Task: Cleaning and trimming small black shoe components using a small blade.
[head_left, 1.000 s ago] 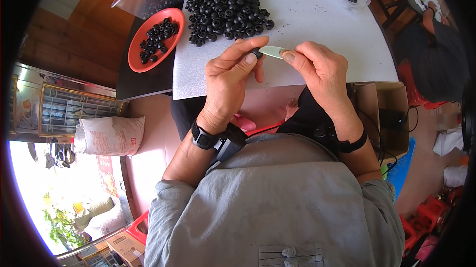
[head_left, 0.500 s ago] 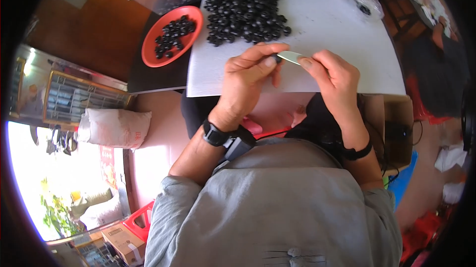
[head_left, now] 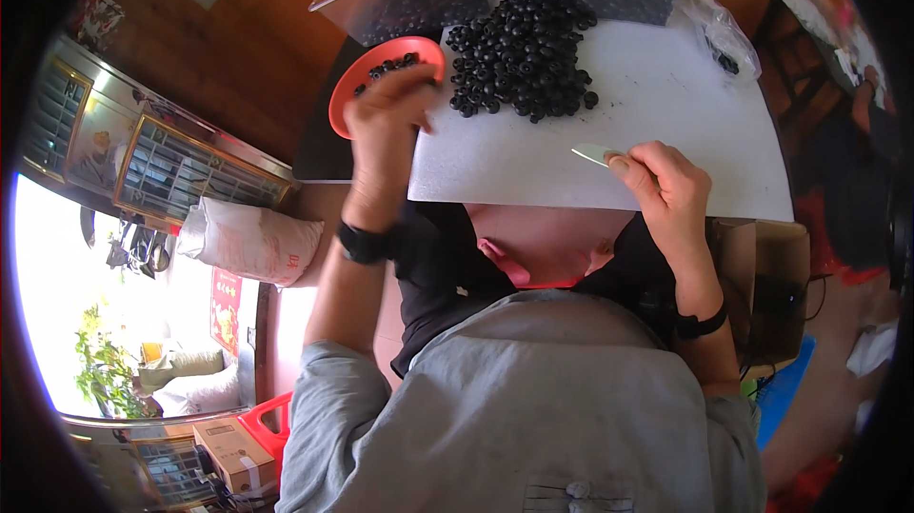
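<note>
My left hand (head_left: 388, 106) reaches over the near right side of a red bowl (head_left: 342, 111), its fingers smeared by motion. Whether anything is between them I cannot make out. Inside the bowl lie several small black beadlike pieces (head_left: 394, 64), partly covered by that hand. My right hand (head_left: 672, 191) is closed on a small knife with a pale greenish-white blade (head_left: 592, 152), its tip pointing left above the white tabletop (head_left: 505, 166). A large heap of the same round black pieces (head_left: 522, 66), some showing holes, sits on the white surface beyond my hands.
Clear-walled bins (head_left: 419, 1) of black pieces stand behind the heap. To their right lies a clear plastic bag (head_left: 725, 42). A cardboard box (head_left: 762, 275) stands right of my legs, a white sack (head_left: 252, 242) at left. Another person's arm (head_left: 864, 99) shows at far right.
My left hand has left the knife tip, where it held a black piece, and moved left over the red bowl. The right hand keeps the knife. The view has shifted slightly.
</note>
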`<state>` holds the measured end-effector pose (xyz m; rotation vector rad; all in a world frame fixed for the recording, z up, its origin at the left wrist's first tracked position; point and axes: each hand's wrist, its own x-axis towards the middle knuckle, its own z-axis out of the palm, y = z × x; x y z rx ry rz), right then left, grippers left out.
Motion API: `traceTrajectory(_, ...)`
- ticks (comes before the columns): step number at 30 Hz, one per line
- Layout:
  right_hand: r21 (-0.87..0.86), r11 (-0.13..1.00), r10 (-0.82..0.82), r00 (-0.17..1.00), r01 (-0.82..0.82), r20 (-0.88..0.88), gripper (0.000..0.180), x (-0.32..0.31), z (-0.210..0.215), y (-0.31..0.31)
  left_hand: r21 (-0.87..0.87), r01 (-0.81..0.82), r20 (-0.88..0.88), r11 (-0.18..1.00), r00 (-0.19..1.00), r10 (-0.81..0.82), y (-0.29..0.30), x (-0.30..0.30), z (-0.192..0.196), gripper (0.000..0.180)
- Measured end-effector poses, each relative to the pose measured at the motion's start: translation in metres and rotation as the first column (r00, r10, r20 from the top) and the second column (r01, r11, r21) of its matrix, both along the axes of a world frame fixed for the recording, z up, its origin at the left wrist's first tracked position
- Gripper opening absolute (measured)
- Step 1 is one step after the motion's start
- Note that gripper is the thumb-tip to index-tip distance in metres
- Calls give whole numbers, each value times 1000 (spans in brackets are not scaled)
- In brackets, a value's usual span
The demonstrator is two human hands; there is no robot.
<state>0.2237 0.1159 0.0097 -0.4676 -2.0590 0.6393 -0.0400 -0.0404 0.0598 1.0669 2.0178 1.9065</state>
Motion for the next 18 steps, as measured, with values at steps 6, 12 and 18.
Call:
traceTrajectory(6,37,999,-9,1000,9,-13,23,-3,-3,2,-187,-143,-364,972,929,67,-6,-78,-13,26)
traceTrajectory(12,103,995,-8,1000,11,-27,23,-1,-5,4,-250,-112,-724,962,681,-109,18,-17,-33,14)
traceTrajectory(18,122,992,-5,1000,8,-30,22,-1,-6,4,-380,-267,-791,885,590,-162,27,-13,-38,17)
